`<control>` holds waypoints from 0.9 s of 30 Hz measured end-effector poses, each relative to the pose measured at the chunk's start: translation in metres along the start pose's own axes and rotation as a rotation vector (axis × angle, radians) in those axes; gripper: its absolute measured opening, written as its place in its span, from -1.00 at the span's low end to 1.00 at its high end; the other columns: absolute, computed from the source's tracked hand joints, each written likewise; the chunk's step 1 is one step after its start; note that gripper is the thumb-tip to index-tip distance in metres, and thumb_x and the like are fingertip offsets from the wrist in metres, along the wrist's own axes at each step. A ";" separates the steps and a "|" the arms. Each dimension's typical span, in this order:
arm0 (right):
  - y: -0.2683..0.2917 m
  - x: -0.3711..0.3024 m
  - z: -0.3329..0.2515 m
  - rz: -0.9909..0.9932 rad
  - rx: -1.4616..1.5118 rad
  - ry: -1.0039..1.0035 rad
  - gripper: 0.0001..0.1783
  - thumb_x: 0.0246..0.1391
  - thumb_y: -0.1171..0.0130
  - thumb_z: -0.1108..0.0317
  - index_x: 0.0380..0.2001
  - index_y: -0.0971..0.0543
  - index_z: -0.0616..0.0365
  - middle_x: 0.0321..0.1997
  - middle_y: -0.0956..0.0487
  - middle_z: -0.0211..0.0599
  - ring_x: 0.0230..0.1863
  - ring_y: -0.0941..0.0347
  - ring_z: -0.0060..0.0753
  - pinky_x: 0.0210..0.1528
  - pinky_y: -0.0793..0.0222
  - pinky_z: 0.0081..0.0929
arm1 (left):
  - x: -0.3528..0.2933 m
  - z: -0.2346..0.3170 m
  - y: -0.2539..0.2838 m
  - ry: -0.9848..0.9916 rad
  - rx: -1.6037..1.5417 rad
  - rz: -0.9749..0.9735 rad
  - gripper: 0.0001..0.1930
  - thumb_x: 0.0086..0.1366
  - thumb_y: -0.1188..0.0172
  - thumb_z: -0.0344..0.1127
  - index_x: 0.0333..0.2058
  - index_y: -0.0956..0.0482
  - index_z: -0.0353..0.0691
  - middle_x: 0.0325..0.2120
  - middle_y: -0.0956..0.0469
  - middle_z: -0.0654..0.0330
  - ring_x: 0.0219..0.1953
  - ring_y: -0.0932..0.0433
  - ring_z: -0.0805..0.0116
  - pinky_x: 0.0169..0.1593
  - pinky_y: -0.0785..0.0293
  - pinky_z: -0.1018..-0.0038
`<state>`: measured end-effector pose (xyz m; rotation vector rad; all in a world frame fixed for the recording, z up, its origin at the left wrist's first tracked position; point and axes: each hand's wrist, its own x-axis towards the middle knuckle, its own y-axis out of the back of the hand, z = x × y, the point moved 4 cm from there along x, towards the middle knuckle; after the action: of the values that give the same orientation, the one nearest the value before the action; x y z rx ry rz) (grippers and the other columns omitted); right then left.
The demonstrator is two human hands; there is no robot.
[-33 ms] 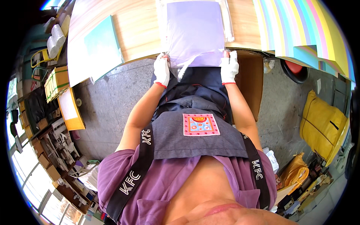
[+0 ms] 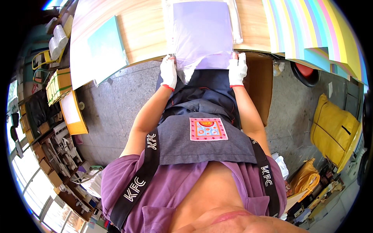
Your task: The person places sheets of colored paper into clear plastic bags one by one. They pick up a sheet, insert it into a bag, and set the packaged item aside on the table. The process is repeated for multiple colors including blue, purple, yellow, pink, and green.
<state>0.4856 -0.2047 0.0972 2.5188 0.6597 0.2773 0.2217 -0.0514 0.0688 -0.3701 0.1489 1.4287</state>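
A stack of light purple paper lies in front of me at the table's near edge, inside a clear plastic bag. The bag's loose, crumpled end hangs over the near side of the paper. My left hand, in a white glove with a red cuff, is closed at the bag's near left corner. At the near right corner my right hand, gloved alike, is closed on the bag's edge. Both thumbs lie against the sides, with bare tips showing. More clear plastic bags lie under the purple stack.
A teal paper pack lies on the wooden table to the left. Tall stacks of multicoloured paper fill its right side. Below the table stand a cardboard box and a round black and red object. A yellow sack is at right.
The bag's loose end has spread wider and moved slightly at the near left corner. My left hand has shifted a little to the right; my right hand has barely moved.
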 end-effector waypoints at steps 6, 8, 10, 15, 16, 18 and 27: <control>0.002 0.016 0.013 -0.144 -0.054 -0.090 -0.75 0.23 -0.06 0.15 -0.24 -0.49 0.11 -0.43 -0.58 -0.07 -0.41 -0.52 -0.09 -0.30 -0.40 -0.22 | -0.002 0.023 -0.009 -0.182 0.486 -0.060 -0.78 0.38 -0.05 -0.26 -0.19 -0.54 -0.31 -0.49 -0.51 0.21 -0.41 -0.40 0.45 -0.25 -0.36 0.50; 0.018 0.034 0.024 -0.157 -0.256 0.072 -0.79 0.20 -0.10 0.22 -0.21 -0.51 0.11 -0.42 -0.58 -0.10 -0.40 -0.53 -0.19 -0.29 -0.43 -0.28 | -0.002 0.034 -0.001 -0.161 0.639 -0.142 -0.72 0.39 -0.07 -0.17 -0.19 -0.57 -0.30 -0.47 -0.57 0.18 -0.40 -0.46 0.41 -0.21 -0.39 0.47; 0.043 0.049 0.001 -0.071 -0.089 -0.087 -0.85 0.11 -0.19 0.43 -0.23 -0.52 0.14 -0.29 -0.62 -0.20 -0.28 -0.57 -0.37 -0.23 -0.48 -0.40 | -0.013 0.063 -0.001 -0.213 0.796 -0.213 -0.66 0.40 -0.06 -0.10 -0.20 -0.57 -0.31 -0.46 -0.59 0.16 -0.38 -0.50 0.40 -0.20 -0.40 0.47; 0.026 -0.007 -0.143 -0.206 0.054 0.709 -0.72 0.04 -0.28 0.36 -0.14 -0.55 0.07 -0.15 -0.63 -0.26 -0.19 -0.59 -0.21 -0.15 -0.51 -0.36 | 0.001 0.047 0.009 0.356 0.685 -0.318 -0.59 0.41 -0.02 0.01 -0.16 -0.62 -0.23 -0.43 -0.61 0.21 -0.43 -0.55 0.45 -0.28 -0.46 0.44; 0.008 -0.027 -0.161 -0.365 0.106 0.817 -0.66 0.01 -0.31 0.32 -0.10 -0.55 0.06 -0.11 -0.63 -0.26 -0.13 -0.58 -0.16 -0.09 -0.50 -0.33 | 0.003 0.039 0.007 0.313 0.630 -0.361 -0.60 0.40 -0.03 0.03 -0.17 -0.62 -0.20 -0.42 -0.61 0.23 -0.44 -0.54 0.48 -0.31 -0.46 0.46; -0.031 -0.063 -0.153 -0.516 0.058 0.996 -0.54 -0.03 -0.35 0.24 -0.03 -0.54 0.04 0.00 -0.58 -0.25 0.03 -0.49 -0.12 0.09 -0.41 -0.25 | 0.007 0.016 0.004 0.225 0.517 -0.450 -0.60 0.39 -0.06 0.06 -0.18 -0.64 -0.15 -0.40 -0.61 0.27 -0.47 -0.52 0.52 -0.36 -0.45 0.49; 0.044 0.013 -0.045 -0.145 -0.014 0.202 -0.66 0.21 -0.16 0.27 0.03 -0.52 0.12 0.03 -0.56 -0.11 0.05 -0.50 -0.11 0.09 -0.40 -0.29 | 0.002 0.039 -0.028 0.392 -0.190 -0.341 -0.67 0.26 -0.28 -0.19 -0.09 -0.52 -0.25 -0.25 -0.55 0.23 -0.34 -0.53 0.42 -0.44 -0.49 0.44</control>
<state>0.5000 -0.2112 0.1592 2.4343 0.9115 0.4859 0.2450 -0.0395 0.1088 -0.7935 0.2546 1.0236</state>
